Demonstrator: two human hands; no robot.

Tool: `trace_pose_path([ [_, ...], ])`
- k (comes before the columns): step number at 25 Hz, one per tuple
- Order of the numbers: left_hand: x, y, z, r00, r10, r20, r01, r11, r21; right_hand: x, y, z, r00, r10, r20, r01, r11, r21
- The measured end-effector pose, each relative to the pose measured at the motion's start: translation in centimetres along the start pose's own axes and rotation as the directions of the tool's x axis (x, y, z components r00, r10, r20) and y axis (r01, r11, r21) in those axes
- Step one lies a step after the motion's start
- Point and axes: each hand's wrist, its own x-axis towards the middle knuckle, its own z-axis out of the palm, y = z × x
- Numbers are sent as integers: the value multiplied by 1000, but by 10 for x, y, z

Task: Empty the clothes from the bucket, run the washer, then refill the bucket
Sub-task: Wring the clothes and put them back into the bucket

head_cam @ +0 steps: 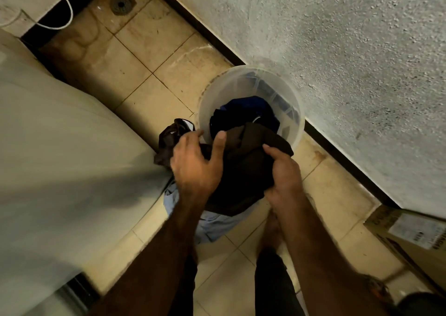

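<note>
A translucent white bucket (251, 81) stands on the tiled floor against the wall, with dark blue clothes (246, 110) inside. Just above its near rim both hands hold a dark brown garment (243, 170). My left hand (195, 166) rests on the garment's left part, fingers spread, thumb pressed into the cloth. My right hand (282, 173) is closed on its right edge. A light blue garment (212, 221) hangs below the brown one. The white washer (60, 158) fills the left side.
A rough grey wall (337, 62) runs diagonally on the right with a dark skirting. A floor drain (121, 4) lies at the top left beside a white cable (68, 13). A cardboard box (410, 233) sits at the lower right. My legs and foot show below.
</note>
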Motion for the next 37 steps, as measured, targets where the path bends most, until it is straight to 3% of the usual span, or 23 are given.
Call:
trace_pose_path([
  [2, -20, -20, 2, 980, 66, -187, -68, 998, -4, 2, -7, 5, 997, 59, 48, -61, 998, 35],
  [8, -41, -15, 1, 932, 309, -188, -345, 915, -208, -13, -35, -1, 962, -42, 271, -37, 960, 279],
  [11, -19, 0, -8, 901, 298, -314, -350, 928, -124, 12, -42, -1, 981, 29, 192, -64, 982, 178],
  [13, 1, -8, 0, 958, 208, -197, -220, 974, -44, 29, -46, 4, 992, 98, 82, -103, 993, 59],
  [14, 10, -15, 10, 991, 133, -11, -134, 990, -34, 35, -47, 6, 994, 96, 47, -98, 994, 38],
  [15, 14, -20, 20, 976, 66, 207, -63, 998, -21, 41, -46, 8, 996, 87, 23, -88, 996, 33],
  [17, 13, -26, 44, 872, 81, 483, -150, 983, 107, 47, -43, 11, 997, 76, 9, -76, 997, 16],
  [19, 15, -26, 59, 845, 96, 526, -261, 932, 251, 49, -31, 11, 994, 93, 53, -90, 994, -63],
  [22, 26, -17, 65, 917, 113, 383, -263, 893, 366, 51, -10, 10, 999, 39, 10, -35, 969, -244],
  [23, 27, -16, 65, 927, 119, 354, -250, 903, 349, 50, -4, 8, 998, -45, -40, 31, 953, -303],
  [25, 20, -6, 62, 953, 83, 291, -125, 984, 129, 48, 9, -2, 967, -204, -154, 128, 909, -396],
  [27, 6, 9, 58, 971, 8, 239, 16, 995, -96, 48, 33, -16, 954, -214, -211, 109, 901, -420],
  [29, -4, 23, 49, 977, -11, 212, 42, 989, -143, 48, 58, -26, 964, -156, -215, 49, 899, -434],
  [31, -4, 35, 39, 979, -29, 202, 65, 983, -173, 47, 74, -34, 981, -99, -166, 28, 922, -387],
  [33, 5, 45, 34, 971, -85, 224, 137, 964, -229, 36, 82, -38, 996, -89, -21, 72, 904, -421],
  [37, 24, 71, 35, 942, -106, 317, 216, 917, -334, 26, 85, -26, 952, -118, 281, 282, 697, -660],
])
